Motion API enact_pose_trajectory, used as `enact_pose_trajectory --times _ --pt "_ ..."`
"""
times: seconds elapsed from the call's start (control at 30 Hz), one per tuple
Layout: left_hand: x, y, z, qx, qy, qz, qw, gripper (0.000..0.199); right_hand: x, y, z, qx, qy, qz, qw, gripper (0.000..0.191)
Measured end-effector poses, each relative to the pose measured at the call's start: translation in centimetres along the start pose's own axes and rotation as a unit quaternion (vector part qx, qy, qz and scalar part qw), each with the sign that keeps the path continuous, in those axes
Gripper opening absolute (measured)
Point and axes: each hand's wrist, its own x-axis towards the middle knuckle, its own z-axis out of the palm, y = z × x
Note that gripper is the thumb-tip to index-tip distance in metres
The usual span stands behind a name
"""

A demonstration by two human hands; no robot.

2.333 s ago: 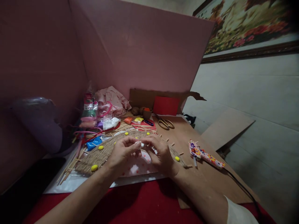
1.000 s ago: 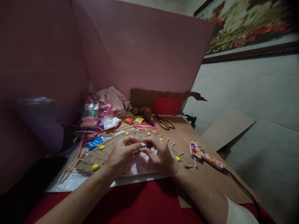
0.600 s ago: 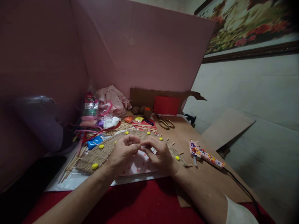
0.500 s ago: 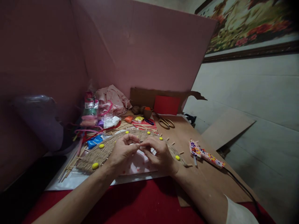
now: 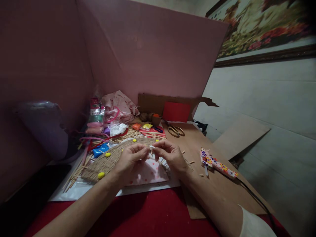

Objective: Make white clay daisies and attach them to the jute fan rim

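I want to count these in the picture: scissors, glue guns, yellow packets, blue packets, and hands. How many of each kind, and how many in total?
Scissors: 1
Glue gun: 1
Yellow packet: 1
Blue packet: 1
Hands: 2, the left hand and the right hand
Total: 6

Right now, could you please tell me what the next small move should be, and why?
Perhaps press the small white piece lightly between left hand and right hand: it sits at both hands' fingertips, over the twine-wrapped arc, with no other support visible.
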Motion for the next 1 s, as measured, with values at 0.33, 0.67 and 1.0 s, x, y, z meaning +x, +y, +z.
enact_pose_trajectory --times 0.33,0.67,1.0 --pt "-0.04 -0.10 -0.14 0.092 -0.010 0.029 0.995 0.034 -0.37 -0.01 0.31 -0.072 0.000 -0.041 0.997 0.014" --pt "-0.06 -0.11 -0.09 0.273 0.010 0.107 0.956 0.021 -0.49 0.36 -0.02 -0.182 0.034 -0.072 0.980 0.009" --pt "0.30 -0.15 -0.61 0.325 0.093 0.171 0.925 0.008 -0.92 -0.13 0.43 -0.060 -0.020 -0.015 0.998 0.009"
